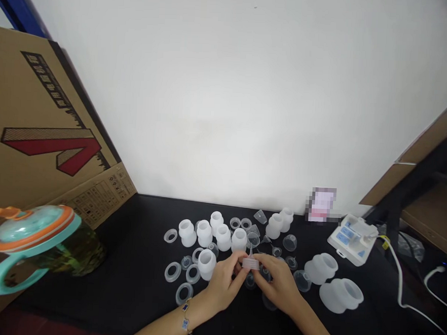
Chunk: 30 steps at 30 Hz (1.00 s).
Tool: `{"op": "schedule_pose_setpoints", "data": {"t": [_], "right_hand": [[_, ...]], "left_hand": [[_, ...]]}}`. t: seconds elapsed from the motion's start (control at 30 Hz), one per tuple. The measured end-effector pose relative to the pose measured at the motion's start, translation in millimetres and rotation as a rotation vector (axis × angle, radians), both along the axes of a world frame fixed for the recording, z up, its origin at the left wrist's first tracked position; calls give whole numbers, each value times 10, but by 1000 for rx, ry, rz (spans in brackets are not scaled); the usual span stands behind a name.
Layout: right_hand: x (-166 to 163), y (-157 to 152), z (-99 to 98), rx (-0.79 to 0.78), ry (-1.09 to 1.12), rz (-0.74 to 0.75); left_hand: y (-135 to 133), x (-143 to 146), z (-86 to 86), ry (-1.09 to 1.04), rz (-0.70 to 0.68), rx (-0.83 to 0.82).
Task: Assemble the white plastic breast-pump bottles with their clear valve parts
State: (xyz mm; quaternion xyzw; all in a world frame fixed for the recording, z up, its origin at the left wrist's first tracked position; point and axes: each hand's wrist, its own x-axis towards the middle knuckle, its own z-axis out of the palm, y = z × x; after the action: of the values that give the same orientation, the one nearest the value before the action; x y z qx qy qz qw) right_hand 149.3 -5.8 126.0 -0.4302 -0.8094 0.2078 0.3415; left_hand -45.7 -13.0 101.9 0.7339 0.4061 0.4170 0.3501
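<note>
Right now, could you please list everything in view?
Table: 1, black, foreground
Wall: 1, white, behind
Bottles: 10, white, across table
Rings: several, translucent, near bottles
Funnel pieces: several, clear, centre
Held ring: 1, whitish, centre
Jug: 1, teal/orange lid, left
Printed carton: 1, brown, left
Case: 1, white, right
Cables: several, white/black, right
Blurred item: 1, pinkish, rear
Bracelet: 1, gold/blue, left wrist
Left hand: 1, bare, centre
Right hand: 1, bare, centre

Milky white bottles (223,238), cloudy rings (250,263), black table (138,247), white wall (211,112); brown carton (19,89) printed in red and black, turquoise jug lid (28,227) banded orange, white case (361,242) with blue labels (348,231), bracelet (185,324) with blue charms
</note>
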Motion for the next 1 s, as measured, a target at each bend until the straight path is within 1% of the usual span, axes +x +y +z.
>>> {"op": "schedule_pose_setpoints", "data": {"t": [0.1,0.23,0.33,0.5,0.63,0.8,1.0], "right_hand": [[-32,-9,89,-121,59,7],[-57,-6,151,-223,106,6],[-64,2,137,-287,130,4],[-75,4,97,-382,205,46],[-89,-5,109,-385,203,58],[-101,-24,135,-336,141,50],[-96,-55,116,-280,61,44]], "left_hand": [[-10,0,63,4,-13,7],[-13,2,122,6,-43,-1],[-5,4,103,19,-41,3],[15,9,40,14,-30,-19],[30,12,24,23,-22,-29],[29,18,2,37,-16,-44],[13,27,-4,50,-13,-39]]}}
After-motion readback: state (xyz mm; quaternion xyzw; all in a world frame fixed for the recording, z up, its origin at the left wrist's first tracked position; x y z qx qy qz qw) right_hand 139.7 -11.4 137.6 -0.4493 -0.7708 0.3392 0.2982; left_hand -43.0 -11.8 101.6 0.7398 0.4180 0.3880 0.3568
